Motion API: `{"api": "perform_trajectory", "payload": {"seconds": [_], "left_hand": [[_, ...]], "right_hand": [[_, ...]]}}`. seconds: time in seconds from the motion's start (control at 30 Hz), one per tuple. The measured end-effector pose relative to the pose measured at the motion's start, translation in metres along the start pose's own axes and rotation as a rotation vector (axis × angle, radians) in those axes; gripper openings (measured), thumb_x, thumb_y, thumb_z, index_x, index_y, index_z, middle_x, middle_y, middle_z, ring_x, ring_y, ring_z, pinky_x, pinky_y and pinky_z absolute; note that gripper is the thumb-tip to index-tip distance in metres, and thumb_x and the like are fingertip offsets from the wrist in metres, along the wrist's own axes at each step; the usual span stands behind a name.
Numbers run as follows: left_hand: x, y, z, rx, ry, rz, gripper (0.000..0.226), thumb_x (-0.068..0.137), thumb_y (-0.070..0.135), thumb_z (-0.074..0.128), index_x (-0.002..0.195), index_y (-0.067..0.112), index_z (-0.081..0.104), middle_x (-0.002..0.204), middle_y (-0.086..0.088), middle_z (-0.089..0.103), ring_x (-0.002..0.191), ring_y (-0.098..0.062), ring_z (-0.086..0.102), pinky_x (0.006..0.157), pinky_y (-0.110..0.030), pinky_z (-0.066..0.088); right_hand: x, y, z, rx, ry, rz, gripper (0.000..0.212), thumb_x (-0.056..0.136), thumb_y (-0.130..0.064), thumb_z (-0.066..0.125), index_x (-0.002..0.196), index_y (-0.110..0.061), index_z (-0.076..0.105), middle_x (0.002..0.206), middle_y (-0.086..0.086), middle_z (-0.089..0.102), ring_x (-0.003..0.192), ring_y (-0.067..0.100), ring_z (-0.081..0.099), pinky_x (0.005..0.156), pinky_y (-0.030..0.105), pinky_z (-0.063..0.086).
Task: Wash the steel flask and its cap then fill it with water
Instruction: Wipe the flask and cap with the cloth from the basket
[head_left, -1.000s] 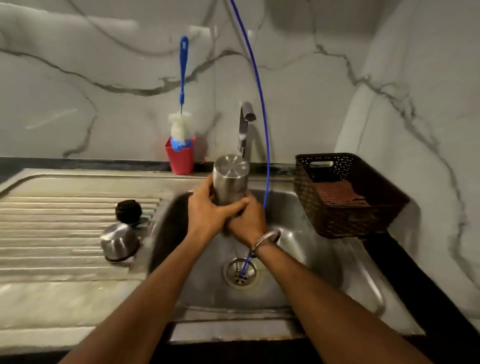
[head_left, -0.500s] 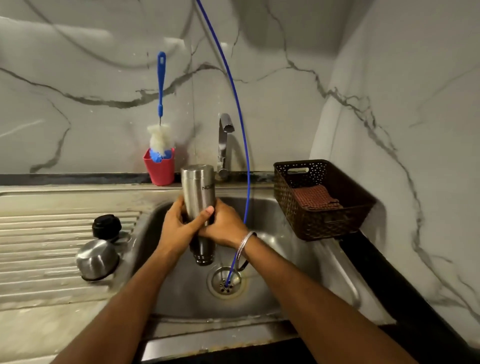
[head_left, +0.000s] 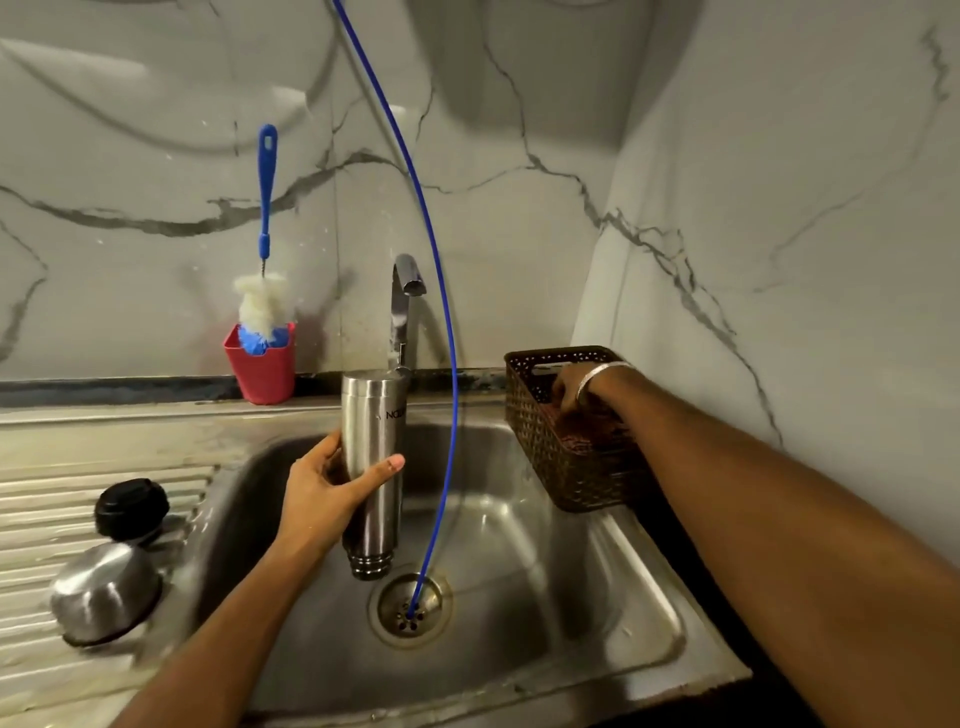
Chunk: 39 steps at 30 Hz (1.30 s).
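Note:
My left hand (head_left: 324, 496) grips the steel flask (head_left: 373, 441) around its middle, holding it upside down over the sink (head_left: 519, 561), its threaded mouth just above the drain (head_left: 410, 608). My right hand (head_left: 576, 387) reaches into the brown basket (head_left: 550, 457) at the sink's right and touches the reddish scrub pad (head_left: 587, 439) inside; its fingers are partly hidden by the basket wall. The black inner cap (head_left: 132, 509) and the steel outer cap (head_left: 106, 592) lie on the ribbed drainboard to the left.
The tap (head_left: 405, 291) stands behind the flask, with no water running. A thin blue tube (head_left: 447, 322) hangs from above into the drain. A red cup (head_left: 260, 364) with a blue-handled bottle brush (head_left: 266, 208) stands against the marble back wall.
My right hand has let go of the flask and moved right into the basket. My left hand alone now holds the inverted flask.

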<state>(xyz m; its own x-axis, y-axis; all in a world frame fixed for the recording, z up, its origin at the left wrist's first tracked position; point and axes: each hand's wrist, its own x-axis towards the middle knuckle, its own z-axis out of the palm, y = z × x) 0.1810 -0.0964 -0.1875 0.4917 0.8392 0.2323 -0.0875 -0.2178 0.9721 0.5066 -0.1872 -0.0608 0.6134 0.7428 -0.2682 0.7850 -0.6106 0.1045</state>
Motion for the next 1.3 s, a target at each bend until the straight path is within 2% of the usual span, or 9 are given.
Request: {"api": "perform_trajectory", "payload": {"seconds": [0.33, 0.43, 0.5, 0.6, 0.87, 0.97, 1.07, 1.2, 1.3], "left_hand": [[-0.003, 0.003, 0.003, 0.009, -0.026, 0.004, 0.069, 0.074, 0.028, 0.085, 0.137, 0.023, 0.058, 0.109, 0.006, 0.073, 0.097, -0.001, 0.071, 0.068, -0.014, 0.057], [-0.005, 0.003, 0.001, 0.003, -0.038, 0.004, 0.072, 0.071, 0.032, 0.086, 0.137, 0.025, 0.057, 0.111, 0.005, 0.073, 0.098, -0.004, 0.071, 0.072, -0.018, 0.057], [-0.007, 0.004, 0.001, 0.003, -0.045, -0.001, 0.073, 0.070, 0.034, 0.086, 0.136, 0.027, 0.057, 0.112, 0.006, 0.073, 0.099, -0.006, 0.072, 0.076, -0.021, 0.057], [-0.009, 0.008, 0.001, 0.000, -0.046, -0.002, 0.073, 0.067, 0.036, 0.085, 0.133, 0.030, 0.056, 0.111, 0.007, 0.072, 0.097, -0.006, 0.072, 0.076, -0.021, 0.057], [-0.011, 0.008, -0.003, 0.003, -0.040, 0.006, 0.075, 0.067, 0.033, 0.087, 0.136, 0.028, 0.056, 0.112, 0.007, 0.072, 0.099, -0.006, 0.071, 0.076, -0.019, 0.056], [-0.009, 0.005, -0.006, 0.036, -0.038, 0.022, 0.080, 0.064, 0.038, 0.090, 0.137, 0.027, 0.059, 0.113, 0.007, 0.073, 0.100, -0.006, 0.071, 0.079, -0.022, 0.058], [-0.009, 0.004, -0.006, 0.068, -0.038, 0.036, 0.081, 0.065, 0.036, 0.092, 0.138, 0.026, 0.059, 0.114, 0.010, 0.073, 0.101, -0.001, 0.070, 0.076, -0.018, 0.057], [-0.012, 0.005, -0.006, 0.078, -0.026, 0.047, 0.081, 0.064, 0.035, 0.094, 0.137, 0.025, 0.061, 0.113, 0.011, 0.074, 0.100, -0.001, 0.070, 0.078, -0.017, 0.058], [-0.013, 0.005, -0.007, 0.067, -0.024, 0.050, 0.078, 0.063, 0.032, 0.096, 0.133, 0.025, 0.064, 0.110, 0.009, 0.077, 0.101, -0.007, 0.073, 0.089, -0.028, 0.059]], "right_hand": [[0.025, 0.013, 0.020, 0.023, -0.006, -0.121, 0.035, 0.066, -0.035, 0.089, 0.094, -0.021, 0.074, 0.090, -0.003, 0.070, 0.090, 0.021, 0.067, 0.083, 0.034, 0.057], [0.025, 0.022, 0.027, 0.056, 0.069, -0.133, 0.020, 0.079, -0.027, 0.076, 0.098, -0.019, 0.075, 0.093, 0.002, 0.072, 0.088, 0.023, 0.067, 0.078, 0.031, 0.054], [0.023, 0.025, 0.033, 0.062, 0.120, -0.147, 0.006, 0.085, -0.028, 0.071, 0.081, -0.024, 0.071, 0.084, 0.000, 0.068, 0.083, 0.023, 0.064, 0.073, 0.029, 0.047], [0.023, 0.028, 0.037, 0.099, 0.181, -0.117, 0.013, 0.085, -0.029, 0.068, 0.076, -0.030, 0.060, 0.086, -0.002, 0.066, 0.085, 0.023, 0.064, 0.074, 0.029, 0.045], [-0.013, 0.052, -0.016, 0.629, 0.586, -0.058, 0.011, 0.084, -0.013, 0.068, 0.093, -0.020, 0.070, 0.100, 0.007, 0.071, 0.091, 0.027, 0.065, 0.076, 0.034, 0.051], [-0.039, 0.043, -0.044, 0.973, 0.661, -0.190, 0.009, 0.088, -0.012, 0.071, 0.088, -0.020, 0.067, 0.095, 0.006, 0.071, 0.091, 0.024, 0.070, 0.079, 0.040, 0.060], [-0.066, 0.014, -0.064, 1.127, 0.684, -0.434, 0.008, 0.093, -0.006, 0.067, 0.100, -0.008, 0.066, 0.094, 0.002, 0.070, 0.086, 0.012, 0.068, 0.074, 0.026, 0.057], [-0.085, -0.040, -0.060, 1.092, 0.634, -0.635, 0.014, 0.097, -0.008, 0.063, 0.111, -0.007, 0.062, 0.107, 0.008, 0.069, 0.093, 0.019, 0.069, 0.072, 0.026, 0.057], [-0.088, -0.088, -0.034, 0.918, 0.617, -0.675, 0.020, 0.093, -0.017, 0.069, 0.113, -0.018, 0.063, 0.109, 0.000, 0.071, 0.099, 0.021, 0.069, 0.086, 0.038, 0.059]]}}
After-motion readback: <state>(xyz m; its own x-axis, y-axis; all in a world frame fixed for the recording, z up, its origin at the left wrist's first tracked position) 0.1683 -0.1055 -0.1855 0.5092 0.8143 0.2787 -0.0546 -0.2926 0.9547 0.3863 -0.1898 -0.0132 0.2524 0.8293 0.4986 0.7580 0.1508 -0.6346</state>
